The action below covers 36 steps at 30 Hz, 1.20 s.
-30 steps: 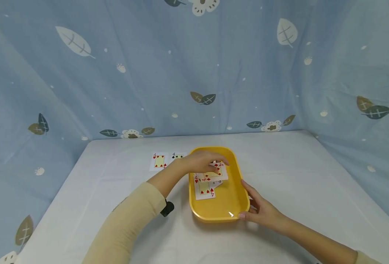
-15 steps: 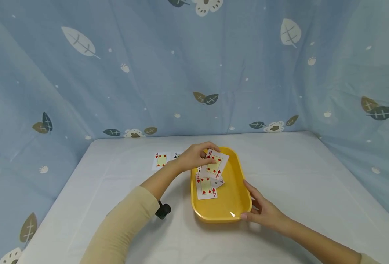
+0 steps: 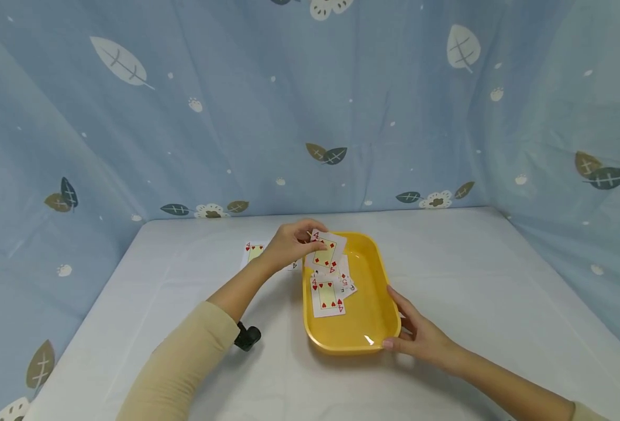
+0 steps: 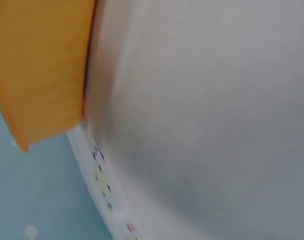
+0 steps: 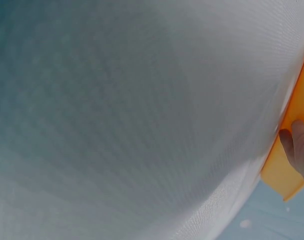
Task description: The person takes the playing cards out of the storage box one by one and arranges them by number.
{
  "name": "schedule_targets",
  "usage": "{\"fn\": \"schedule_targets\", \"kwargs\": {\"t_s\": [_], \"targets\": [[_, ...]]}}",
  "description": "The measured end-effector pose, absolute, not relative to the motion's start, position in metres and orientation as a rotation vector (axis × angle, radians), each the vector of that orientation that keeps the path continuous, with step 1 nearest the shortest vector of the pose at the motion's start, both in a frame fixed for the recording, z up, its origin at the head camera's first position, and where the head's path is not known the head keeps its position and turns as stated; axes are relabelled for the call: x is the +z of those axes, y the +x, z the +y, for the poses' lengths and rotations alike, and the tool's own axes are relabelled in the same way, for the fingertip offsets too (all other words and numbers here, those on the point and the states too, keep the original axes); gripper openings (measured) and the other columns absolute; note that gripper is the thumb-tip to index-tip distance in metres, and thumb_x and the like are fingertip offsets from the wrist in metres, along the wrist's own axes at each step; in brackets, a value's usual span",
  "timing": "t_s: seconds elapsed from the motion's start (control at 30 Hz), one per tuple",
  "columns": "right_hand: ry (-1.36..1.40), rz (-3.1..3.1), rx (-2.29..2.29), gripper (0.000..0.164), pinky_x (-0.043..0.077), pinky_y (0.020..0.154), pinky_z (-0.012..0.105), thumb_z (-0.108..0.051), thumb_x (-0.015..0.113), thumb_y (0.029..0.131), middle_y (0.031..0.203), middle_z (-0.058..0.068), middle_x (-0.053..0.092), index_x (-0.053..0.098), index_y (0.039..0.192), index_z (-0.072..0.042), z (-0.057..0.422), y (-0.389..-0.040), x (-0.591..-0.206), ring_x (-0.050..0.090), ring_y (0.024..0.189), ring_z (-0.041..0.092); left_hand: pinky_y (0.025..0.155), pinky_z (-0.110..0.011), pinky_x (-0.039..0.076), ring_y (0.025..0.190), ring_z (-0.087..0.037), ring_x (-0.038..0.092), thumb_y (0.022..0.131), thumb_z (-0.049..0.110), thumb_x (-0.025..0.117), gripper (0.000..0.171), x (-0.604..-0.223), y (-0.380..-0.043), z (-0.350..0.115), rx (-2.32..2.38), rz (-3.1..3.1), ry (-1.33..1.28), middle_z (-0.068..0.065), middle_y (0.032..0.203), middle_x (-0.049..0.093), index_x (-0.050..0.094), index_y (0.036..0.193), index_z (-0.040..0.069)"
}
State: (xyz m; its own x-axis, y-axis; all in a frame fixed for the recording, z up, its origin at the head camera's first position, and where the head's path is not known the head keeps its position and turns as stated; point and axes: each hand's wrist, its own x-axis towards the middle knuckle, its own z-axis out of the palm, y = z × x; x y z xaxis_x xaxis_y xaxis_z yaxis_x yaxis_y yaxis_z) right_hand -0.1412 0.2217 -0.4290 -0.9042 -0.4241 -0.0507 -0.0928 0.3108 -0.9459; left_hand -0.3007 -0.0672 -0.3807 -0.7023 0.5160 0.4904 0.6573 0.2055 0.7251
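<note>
Between thumb and fingers, my left hand (image 3: 288, 245) pinches a four of diamonds (image 3: 329, 252) over the far left part of a yellow plastic tray (image 3: 365, 318). Inside the tray lie a four of hearts (image 3: 328, 297), a five of diamonds (image 3: 344, 268) and part of another card under them. My right hand (image 3: 420, 338) grips the tray's near right side, thumb at the corner and fingers along the wall. The right wrist view shows fingers (image 5: 301, 140) against the tray's outer wall. The left wrist view does not show the left hand.
Left of the tray on the white-covered table (image 3: 462, 269) lies another four of hearts (image 3: 254, 251). Beside it is a black-suited card (image 4: 102, 180), mostly hidden by the left hand in the head view. A blue patterned cloth (image 3: 268, 117) hangs behind the table.
My left hand has moved left with the four of diamonds, which has turned more upright and uncovered the five of diamonds in the tray. The right hand keeps its hold on the tray.
</note>
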Motion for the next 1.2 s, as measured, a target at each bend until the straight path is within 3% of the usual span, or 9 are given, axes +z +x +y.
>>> {"fn": "schedule_targets", "kwargs": {"t_s": [0.3, 0.6, 0.87, 1.2], "targets": [[-0.476, 2.308, -1.604, 0.093, 0.044, 0.097, 0.032, -0.015, 0.070, 0.086, 0.153, 0.029, 0.006, 0.005, 0.153, -0.012, 0.223, -0.141, -0.429, 0.034, 0.130, 0.052, 0.061, -0.024, 0.048, 0.070, -0.014, 0.052, 0.081, 0.017, 0.075, 0.024, -0.382, -0.302, -0.088, -1.535, -2.379, -0.937, 0.000, 0.078, 0.061, 0.069, 0.103, 0.012], [-0.527, 2.277, -1.617, 0.093, 0.046, 0.096, 0.031, -0.014, 0.069, 0.086, 0.152, 0.033, 0.007, 0.004, 0.152, -0.007, 0.221, -0.142, -0.428, 0.038, 0.126, 0.052, 0.063, -0.034, 0.054, 0.074, -0.040, 0.061, 0.084, 0.016, 0.072, 0.031, -0.384, -0.300, -0.113, -1.594, -2.454, -0.863, -0.008, 0.087, 0.063, 0.065, 0.113, 0.009], [-0.496, 2.286, -1.612, 0.093, 0.046, 0.095, 0.031, -0.014, 0.070, 0.086, 0.152, 0.032, 0.007, 0.005, 0.152, -0.009, 0.220, -0.141, -0.428, 0.040, 0.125, 0.050, 0.067, -0.025, 0.053, 0.074, -0.022, 0.063, 0.083, 0.017, 0.073, 0.032, -0.380, -0.299, -0.131, -1.475, -2.475, -0.855, -0.006, 0.085, 0.063, 0.066, 0.113, 0.009], [-0.508, 2.272, -1.624, 0.093, 0.046, 0.095, 0.033, -0.012, 0.069, 0.086, 0.152, 0.032, 0.004, 0.004, 0.152, -0.006, 0.222, -0.141, -0.428, 0.033, 0.127, 0.055, 0.061, -0.030, 0.055, 0.067, -0.024, 0.064, 0.084, 0.019, 0.072, 0.031, -0.374, -0.301, -0.157, -1.496, -2.494, -0.791, -0.009, 0.085, 0.064, 0.066, 0.113, 0.010]]}}
